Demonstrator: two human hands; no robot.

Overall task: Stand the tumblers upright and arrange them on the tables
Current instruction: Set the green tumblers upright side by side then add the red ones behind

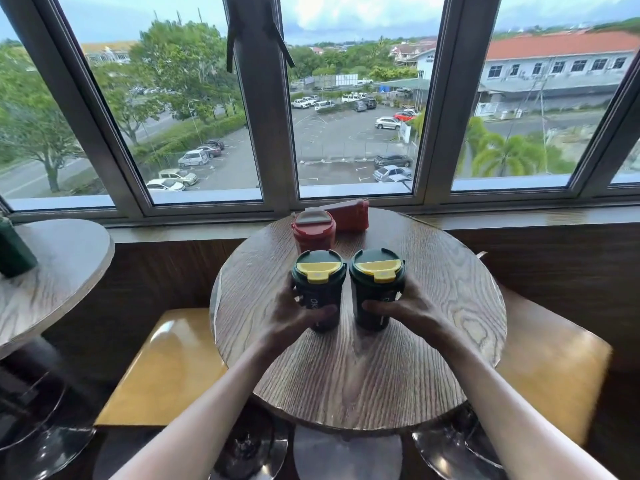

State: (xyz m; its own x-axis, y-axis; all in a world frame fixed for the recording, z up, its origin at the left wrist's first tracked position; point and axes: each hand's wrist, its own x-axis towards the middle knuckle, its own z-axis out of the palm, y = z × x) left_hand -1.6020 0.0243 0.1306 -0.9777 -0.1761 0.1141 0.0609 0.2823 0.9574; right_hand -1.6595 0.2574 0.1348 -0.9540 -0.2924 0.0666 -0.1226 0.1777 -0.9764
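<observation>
Two dark green tumblers with yellow lids stand upright side by side on the round wooden table (363, 368). My left hand (294, 315) grips the left green tumbler (320, 285). My right hand (412, 310) grips the right green tumbler (375, 284). Behind them a red tumbler (313, 232) stands upright, and a second red tumbler (348, 214) lies on its side near the window. On the left table (62, 271) another dark green tumbler (14, 247) shows at the frame's edge.
Yellow stool seats flank the round table, one at the left (166, 368) and one at the right (550, 362). A window sill (519, 216) and wood-panelled wall run behind both tables. Chrome stool bases (252, 448) stand on the floor below.
</observation>
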